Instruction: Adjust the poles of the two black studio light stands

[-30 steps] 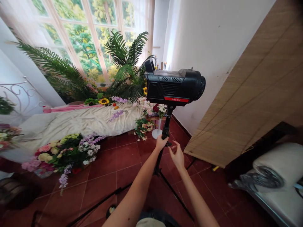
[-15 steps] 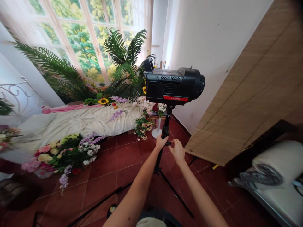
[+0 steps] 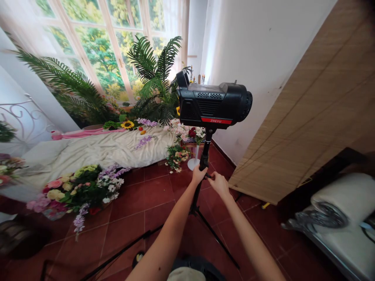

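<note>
Closed since earlier, right hand [image 3: 219,184] pinches the knob [image 3: 208,176] beside left hand [image 3: 199,174]. Left grips the stand [image 3: 205,151] (black light [image 3: 215,104] above).

The black studio light [image 3: 215,103], boxy with side vents and a red strip reading ZHEYU, sits above the left hand [image 3: 199,175], mounted atop a slim black stand [image 3: 206,147]. The stand passes through that hand, its legs spread below. A small dark knob [image 3: 208,176] meets the right hand's [image 3: 219,184] fingertips.

Pale-jointed red tile floor [image 3: 158,191] under a black tripod [image 3: 218,239] and a round white base [image 3: 192,164].
</note>
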The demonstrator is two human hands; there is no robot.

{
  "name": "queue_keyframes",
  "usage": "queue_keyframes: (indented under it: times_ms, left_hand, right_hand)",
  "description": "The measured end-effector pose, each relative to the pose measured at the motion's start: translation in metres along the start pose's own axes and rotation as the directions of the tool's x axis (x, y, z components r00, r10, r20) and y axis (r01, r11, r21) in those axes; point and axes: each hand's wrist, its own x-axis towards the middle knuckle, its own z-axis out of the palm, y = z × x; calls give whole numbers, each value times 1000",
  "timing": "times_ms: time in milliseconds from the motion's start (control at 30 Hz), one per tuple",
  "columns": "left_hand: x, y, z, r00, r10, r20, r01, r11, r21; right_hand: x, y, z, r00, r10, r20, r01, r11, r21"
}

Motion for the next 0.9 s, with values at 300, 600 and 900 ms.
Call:
queue_keyframes:
  times_ms: [300,600,900]
  left_hand:
    - [-1,7,-2,999,29,-17,-28,999,29]
    - [1,0,-1,998,56,-29,-55,998,29]
    - [3,-2,-1,999,24,33,-23,999,-35]
  right_hand:
    - [30,17,0,933,2,361,-205,825,527]
    - [38,17,-10,743,-45,668,-488,646,587]
    - [31,20,-2,774,-25,633,-505,579,640]
